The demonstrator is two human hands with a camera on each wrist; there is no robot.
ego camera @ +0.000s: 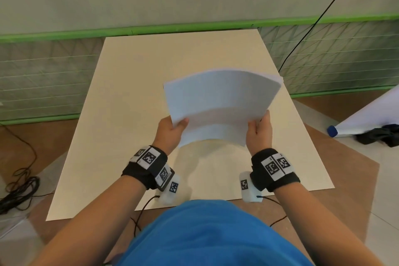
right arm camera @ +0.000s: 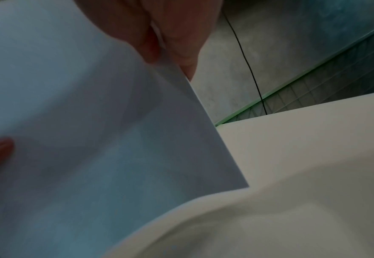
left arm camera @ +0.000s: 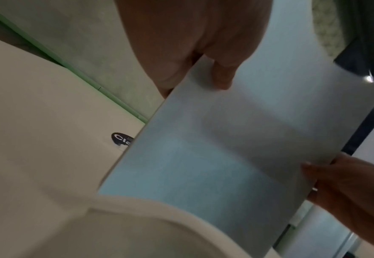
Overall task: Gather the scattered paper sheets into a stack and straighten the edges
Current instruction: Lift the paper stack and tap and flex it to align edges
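The paper stack [ego camera: 218, 106] was white and blank, gathered into one bundle and bowed upward across its middle, its far edges slightly fanned. It was lifted clear above the cream counter [ego camera: 133, 97], casting a shadow there. The left hand [ego camera: 170, 130] pinched its left edge, thumb on top; the right hand [ego camera: 260, 130] pinched its right edge likewise.

We see a cream board [ego camera: 138, 114] lying flat on a brown floor mat [ego camera: 345, 168], bearing only a small black sticker [left arm camera: 122, 140] near its far edge, with a tangle of black cable [ego camera: 19, 192] on the floor at its left.
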